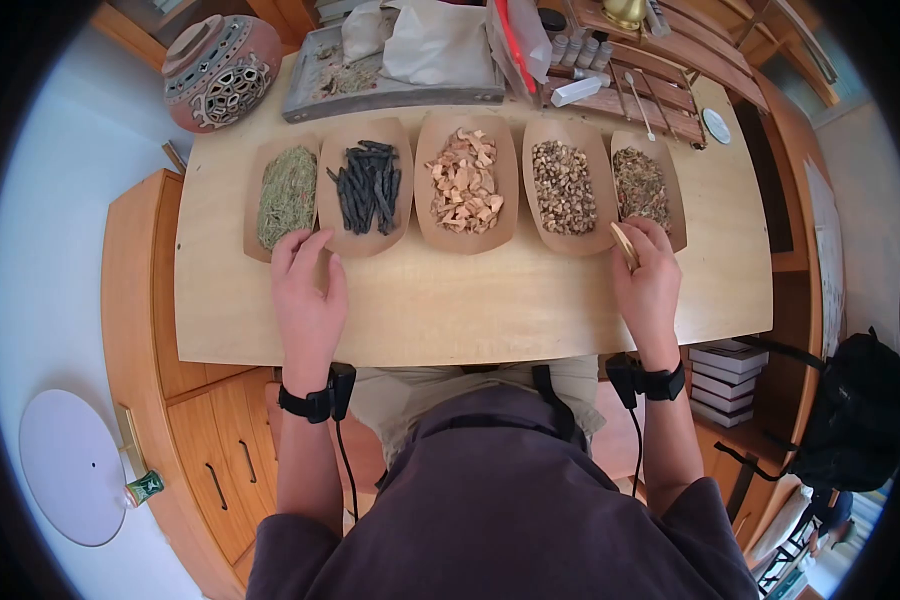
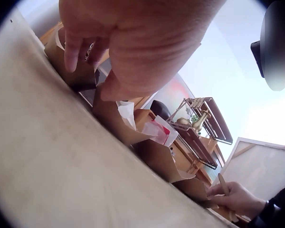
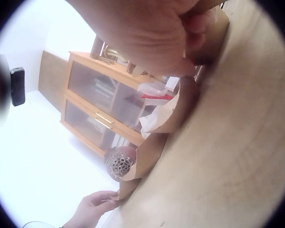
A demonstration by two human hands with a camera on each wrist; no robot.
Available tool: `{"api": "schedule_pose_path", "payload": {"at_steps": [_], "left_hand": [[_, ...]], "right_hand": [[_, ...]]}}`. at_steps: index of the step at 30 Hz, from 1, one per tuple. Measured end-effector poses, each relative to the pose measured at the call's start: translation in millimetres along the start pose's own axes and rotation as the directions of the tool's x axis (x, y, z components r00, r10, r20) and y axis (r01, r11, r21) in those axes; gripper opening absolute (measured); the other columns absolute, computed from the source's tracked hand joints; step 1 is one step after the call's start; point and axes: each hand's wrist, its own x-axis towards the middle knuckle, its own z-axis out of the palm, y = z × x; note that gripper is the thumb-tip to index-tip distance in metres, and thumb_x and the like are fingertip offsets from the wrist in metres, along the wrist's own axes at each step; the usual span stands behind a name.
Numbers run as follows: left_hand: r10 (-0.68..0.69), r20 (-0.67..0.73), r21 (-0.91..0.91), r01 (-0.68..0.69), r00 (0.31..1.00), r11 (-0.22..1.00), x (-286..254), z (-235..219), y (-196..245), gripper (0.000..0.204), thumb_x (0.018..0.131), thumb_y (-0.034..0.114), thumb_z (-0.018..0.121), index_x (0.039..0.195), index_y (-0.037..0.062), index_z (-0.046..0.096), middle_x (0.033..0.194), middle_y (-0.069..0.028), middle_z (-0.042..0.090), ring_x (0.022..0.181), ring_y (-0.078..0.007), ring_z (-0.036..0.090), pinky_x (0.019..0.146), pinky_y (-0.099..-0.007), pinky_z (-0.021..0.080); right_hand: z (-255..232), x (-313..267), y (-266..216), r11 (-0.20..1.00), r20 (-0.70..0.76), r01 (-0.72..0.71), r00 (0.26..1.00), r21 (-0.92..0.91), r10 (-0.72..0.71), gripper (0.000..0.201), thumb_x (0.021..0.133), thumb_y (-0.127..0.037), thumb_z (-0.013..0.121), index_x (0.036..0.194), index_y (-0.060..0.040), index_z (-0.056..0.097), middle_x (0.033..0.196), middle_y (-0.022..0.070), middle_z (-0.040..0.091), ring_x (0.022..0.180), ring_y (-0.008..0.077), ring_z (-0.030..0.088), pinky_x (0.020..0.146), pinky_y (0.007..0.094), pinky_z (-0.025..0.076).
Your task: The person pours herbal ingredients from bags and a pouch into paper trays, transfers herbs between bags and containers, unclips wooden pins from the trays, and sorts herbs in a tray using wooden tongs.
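Note:
Five brown paper trays stand in a row: green dried herb, black sticks, pale tan chips, small brownish pieces and a mixed reddish-green herb. My left hand has its fingers loosely bent at the front ends of the two leftmost trays; whether they touch is unclear. My right hand holds a light wooden tool at the front of the two rightmost trays. In the left wrist view the tool points up from the right hand.
Behind the trays are a grey tray with white bags, a patterned clay pot, small bottles and a wooden rack with a thin spoon. A round white lid lies at the right. The table's front edge is near my body.

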Motion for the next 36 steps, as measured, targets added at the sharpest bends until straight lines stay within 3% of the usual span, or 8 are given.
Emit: {"api": "schedule_pose_path", "payload": {"at_steps": [18,24,26,30,32,36], "left_hand": [[0.017,0.047,0.046,-0.019,0.999,0.999,-10.8,-8.8,6.0,0.024,0.090,0.002,0.065,0.114,0.0003,0.067,0.119,-0.0180,0.061,0.111,-0.0353,0.060,0.099,-0.0406,0.047],[-0.042,0.071,0.013,0.041,0.997,0.999,-12.4,-11.8,14.0,0.028,0.087,-0.002,0.062,0.115,0.0009,0.068,0.119,-0.0174,0.061,0.112,-0.0356,0.059,0.099,-0.0410,0.047],[0.022,0.017,0.082,-0.023,1.000,0.996,-13.3,-12.2,13.6,0.038,0.081,-0.008,0.059,0.116,0.0038,0.068,0.119,-0.0150,0.059,0.107,-0.0317,0.060,0.094,-0.0385,0.048],[0.082,-0.041,0.061,-0.079,0.996,0.995,-7.9,-11.5,39.0,0.045,0.074,-0.009,0.056,0.114,0.0064,0.071,0.119,-0.0149,0.059,0.107,-0.0317,0.059,0.095,-0.0409,0.048],[0.230,0.092,-0.071,-0.224,0.969,0.972,-5.5,-3.4,61.0,0.041,0.077,-0.008,0.058,0.113,0.0057,0.071,0.124,-0.0161,0.060,0.121,-0.0347,0.056,0.104,-0.0454,0.044],[0.324,0.218,-0.061,-0.319,0.920,0.946,-0.4,20.5,93.4,0.038,0.078,-0.004,0.060,0.112,0.0065,0.073,0.133,-0.0166,0.059,0.134,-0.0361,0.049,0.111,-0.0508,0.038]], "right_hand": [[-8.8,-4.5,-9.0,0.998,0.008,0.032,0.999,0.048,-0.033,0.032,0.078,0.006,0.063,0.107,-0.0060,0.070,0.112,0.0136,0.066,0.091,0.0375,0.068,0.076,0.0410,0.056],[-9.3,-5.5,-11.9,0.998,0.025,-0.014,1.000,0.062,0.012,0.032,0.079,0.006,0.062,0.107,-0.0056,0.070,0.111,0.0143,0.066,0.090,0.0376,0.068,0.076,0.0412,0.056],[-8.9,-5.6,-12.4,0.997,0.032,-0.041,0.999,0.066,0.039,0.031,0.079,0.006,0.062,0.107,-0.0055,0.070,0.111,0.0146,0.066,0.090,0.0376,0.068,0.076,0.0414,0.056],[-8.4,-4.7,-13.1,0.997,0.032,-0.022,0.999,0.070,0.020,0.030,0.080,0.006,0.063,0.108,-0.0033,0.069,0.112,0.0154,0.066,0.094,0.0381,0.067,0.080,0.0410,0.055],[-7.3,-4.5,-12.7,0.997,0.038,-0.014,0.999,0.075,0.011,0.028,0.082,0.006,0.063,0.109,-0.0014,0.068,0.113,0.0159,0.065,0.097,0.0380,0.066,0.083,0.0402,0.054],[-11.1,-6.2,-15.8,0.998,0.037,-0.018,0.999,0.068,0.015,0.031,0.080,0.006,0.063,0.109,-0.0038,0.069,0.113,0.0148,0.065,0.096,0.0379,0.066,0.082,0.0410,0.055]]}}
